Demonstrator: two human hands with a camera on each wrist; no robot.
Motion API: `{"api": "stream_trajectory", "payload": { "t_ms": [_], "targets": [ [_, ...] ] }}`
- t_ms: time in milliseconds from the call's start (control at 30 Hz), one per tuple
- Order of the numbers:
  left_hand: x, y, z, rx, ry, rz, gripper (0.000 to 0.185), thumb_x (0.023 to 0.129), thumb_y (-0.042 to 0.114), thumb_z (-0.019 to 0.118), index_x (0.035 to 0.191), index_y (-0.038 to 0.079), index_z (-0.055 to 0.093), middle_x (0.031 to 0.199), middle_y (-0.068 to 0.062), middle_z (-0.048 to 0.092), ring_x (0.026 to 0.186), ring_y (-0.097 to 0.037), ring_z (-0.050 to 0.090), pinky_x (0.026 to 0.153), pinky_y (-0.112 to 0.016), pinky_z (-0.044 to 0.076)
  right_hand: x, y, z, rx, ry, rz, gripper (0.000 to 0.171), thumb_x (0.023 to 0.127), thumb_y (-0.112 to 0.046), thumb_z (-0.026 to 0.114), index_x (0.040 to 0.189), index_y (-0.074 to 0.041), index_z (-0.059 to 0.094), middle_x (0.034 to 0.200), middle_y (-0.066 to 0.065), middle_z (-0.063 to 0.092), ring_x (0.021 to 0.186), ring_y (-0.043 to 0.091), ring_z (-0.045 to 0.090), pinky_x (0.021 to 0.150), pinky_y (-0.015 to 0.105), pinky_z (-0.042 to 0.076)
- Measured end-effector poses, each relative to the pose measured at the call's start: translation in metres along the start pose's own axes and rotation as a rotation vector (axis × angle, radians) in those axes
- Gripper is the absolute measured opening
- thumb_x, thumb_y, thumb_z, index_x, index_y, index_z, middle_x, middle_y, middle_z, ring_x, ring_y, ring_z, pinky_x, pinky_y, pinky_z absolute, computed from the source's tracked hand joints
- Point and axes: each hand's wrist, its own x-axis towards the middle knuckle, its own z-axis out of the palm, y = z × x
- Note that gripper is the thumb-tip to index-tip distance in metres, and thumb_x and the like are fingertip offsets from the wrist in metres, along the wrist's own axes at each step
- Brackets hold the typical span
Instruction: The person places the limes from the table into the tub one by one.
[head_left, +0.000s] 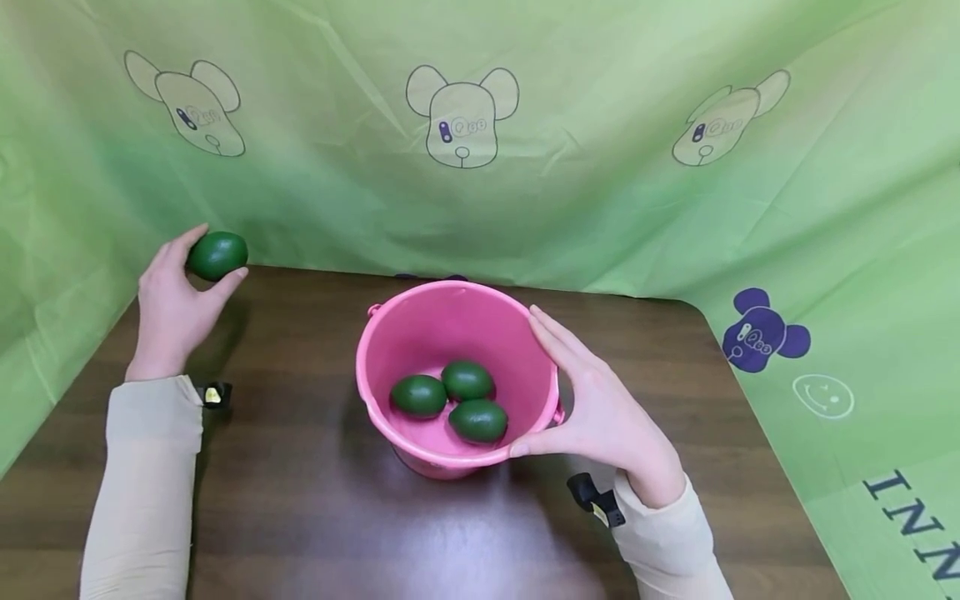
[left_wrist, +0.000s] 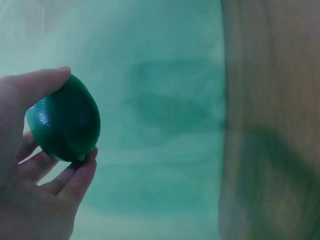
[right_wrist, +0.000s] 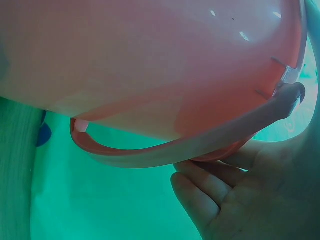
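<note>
My left hand [head_left: 174, 304] pinches a glossy dark green lime [head_left: 217, 256] between thumb and fingers, raised over the far left of the table. In the left wrist view the thumb lies on one side of the lime [left_wrist: 67, 122] and fingertips on the other. A pink bucket [head_left: 457, 310] stands in the middle, tilted slightly toward me in view, with three green limes [head_left: 480, 421] at its bottom. My right hand [head_left: 611, 408] grips the bucket's right side, thumb at the near rim and fingers at the far rim. The bucket's handle [right_wrist: 175, 150] hangs outside it, near the right fingers.
The brown wooden table [head_left: 292, 500] lies under everything. A green cloth [head_left: 585, 208] printed with bear faces hangs behind it and along both sides, close to the lime in my left hand. Small black devices [head_left: 215, 395] sit at both wrists.
</note>
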Motion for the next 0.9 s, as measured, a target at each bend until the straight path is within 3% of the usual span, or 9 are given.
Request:
{"api": "stream_trajectory", "payload": {
  "t_ms": [233,467,900],
  "targets": [
    [0.000,0.011,0.001,-0.021,0.049,0.059,0.066,0.089,0.022,0.078,0.149,0.011,0.052,0.142,-0.019,0.055,0.128,-0.044,0.050,0.107,-0.060,0.033,0.002,0.001,-0.001,-0.004,0.001,-0.002,0.133,0.055,-0.062,0.095,0.163,-0.026,0.026,0.167,-0.015,0.017,0.149,0.012,0.023,0.113,0.051,0.034],
    [-0.005,0.017,0.000,-0.025,0.079,0.073,0.066,0.087,0.022,0.081,0.148,0.013,0.055,0.141,-0.016,0.058,0.123,-0.040,0.054,0.100,-0.057,0.039,0.001,0.001,-0.001,-0.010,-0.002,-0.003,0.134,0.055,-0.061,0.096,0.163,-0.026,0.026,0.167,-0.015,0.017,0.150,0.012,0.023,0.113,0.052,0.034],
    [-0.015,0.032,-0.004,-0.037,0.127,0.084,0.068,0.085,0.021,0.084,0.147,0.018,0.057,0.140,-0.009,0.060,0.112,-0.033,0.057,0.092,-0.044,0.039,0.002,-0.001,-0.003,-0.015,-0.008,0.000,0.134,0.054,-0.060,0.096,0.163,-0.026,0.026,0.167,-0.014,0.017,0.150,0.013,0.023,0.113,0.053,0.033]
  ]
}}
